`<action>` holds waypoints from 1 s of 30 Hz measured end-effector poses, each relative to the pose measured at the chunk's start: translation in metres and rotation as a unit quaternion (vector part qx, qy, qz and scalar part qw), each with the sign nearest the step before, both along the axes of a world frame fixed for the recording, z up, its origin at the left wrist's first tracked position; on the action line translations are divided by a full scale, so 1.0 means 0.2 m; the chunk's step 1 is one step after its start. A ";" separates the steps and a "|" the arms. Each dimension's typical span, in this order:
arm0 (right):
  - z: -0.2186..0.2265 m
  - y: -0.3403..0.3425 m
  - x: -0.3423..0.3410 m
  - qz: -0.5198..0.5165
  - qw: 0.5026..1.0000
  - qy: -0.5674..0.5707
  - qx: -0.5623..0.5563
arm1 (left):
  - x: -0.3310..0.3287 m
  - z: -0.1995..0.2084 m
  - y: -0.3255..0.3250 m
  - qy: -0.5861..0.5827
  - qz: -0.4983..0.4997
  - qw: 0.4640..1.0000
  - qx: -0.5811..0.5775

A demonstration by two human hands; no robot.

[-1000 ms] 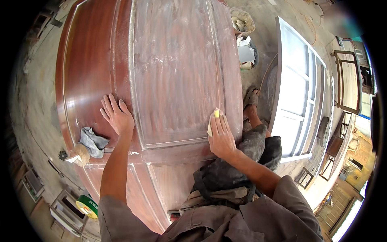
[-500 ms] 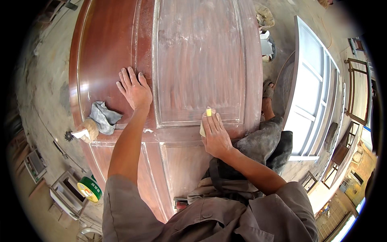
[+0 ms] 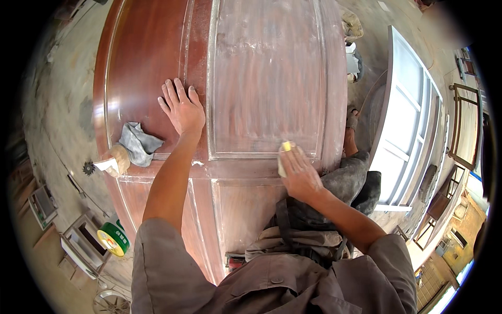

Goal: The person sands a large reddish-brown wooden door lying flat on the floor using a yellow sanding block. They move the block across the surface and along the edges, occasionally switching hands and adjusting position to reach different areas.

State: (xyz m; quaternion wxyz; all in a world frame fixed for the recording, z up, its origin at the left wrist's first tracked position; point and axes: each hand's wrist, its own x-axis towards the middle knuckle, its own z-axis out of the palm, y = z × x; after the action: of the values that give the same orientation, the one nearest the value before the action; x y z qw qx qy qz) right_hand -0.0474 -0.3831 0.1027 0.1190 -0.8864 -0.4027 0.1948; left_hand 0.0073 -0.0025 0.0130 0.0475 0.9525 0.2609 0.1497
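A large reddish-brown panelled wooden door (image 3: 261, 94) lies under both hands, its middle panel dulled by pale dust. My left hand (image 3: 185, 112) rests on the glossier left part, fingers stretched and spread, holding nothing. My right hand (image 3: 300, 175) presses a piece of sandpaper (image 3: 282, 166) against the door, at the lower right corner of the middle panel. Only the pale edge of that sandpaper shows beside the fingers. Around one finger, near its tip, is a yellow strip (image 3: 286, 147).
A crumpled grey cloth (image 3: 139, 144) and a tan roll-like thing (image 3: 120, 159) lie at the door's left edge. Below left on the floor stands a green and yellow bucket (image 3: 113, 239). To the right leans a white frame (image 3: 391, 152); a bag (image 3: 352, 25) sits farther back.
My right hand has moved a little right and slightly down with the sandpaper. The whole view has shifted slightly; my left hand stays flat at the same part of the door.
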 end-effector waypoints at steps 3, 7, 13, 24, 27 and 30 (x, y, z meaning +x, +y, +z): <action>-0.02 -0.06 -0.02 -0.056 0.997 -0.025 -0.036 | 0.02 0.02 0.01 0.010 0.014 1.000 0.001; -0.11 0.39 -0.18 0.002 1.000 -0.025 0.012 | 0.07 -0.03 -0.06 0.001 -0.004 1.000 -0.020; -0.03 0.08 -0.10 -0.087 0.996 0.014 0.004 | 0.02 -0.02 0.00 0.009 0.006 1.000 0.001; -0.10 0.04 -0.17 -0.198 0.980 0.002 0.023 | 0.02 -0.02 -0.01 0.030 0.007 1.000 0.005; -0.13 0.06 0.08 -0.226 0.973 -0.029 0.048 | 0.04 -0.01 -0.02 0.023 0.006 1.000 -0.002; -0.16 0.15 0.49 -0.211 0.972 -0.068 0.074 | 0.03 0.00 -0.03 0.024 -0.001 1.000 -0.006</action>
State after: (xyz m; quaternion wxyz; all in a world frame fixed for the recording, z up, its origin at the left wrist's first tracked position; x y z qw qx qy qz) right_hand 0.0498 -0.3534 0.0701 0.1951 -0.9512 -0.2273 0.0744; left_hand 0.0142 -0.0082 0.0132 0.0468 0.9557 0.2621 0.1258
